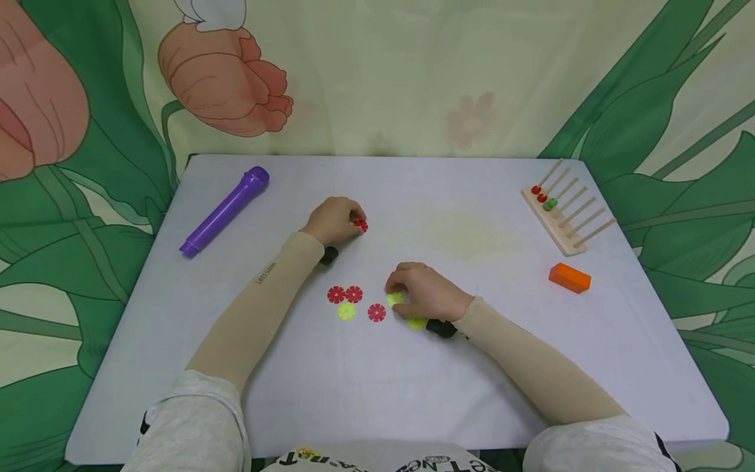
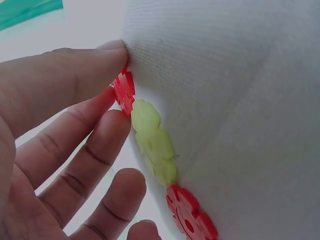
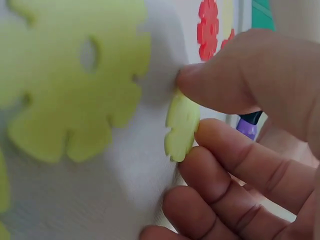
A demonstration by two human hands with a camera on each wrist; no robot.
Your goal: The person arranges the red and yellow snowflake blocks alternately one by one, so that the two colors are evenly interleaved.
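Two sets of fingers [image 2: 97, 152] [image 3: 245, 155] pinch notched, flower-shaped plastic discs [image 2: 124, 91] [image 3: 181, 126].

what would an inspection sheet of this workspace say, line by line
surface: white table, with a faint yellowish patch
job's things: notched red discs and yellow discs, grouped near the middle
clutter: purple tube far left; bead rack and orange block on the right
hands: left hand pinches a red disc; right hand pinches a yellow disc
cables: nothing seen
surroundings: flower-and-leaf print cloth behind the table
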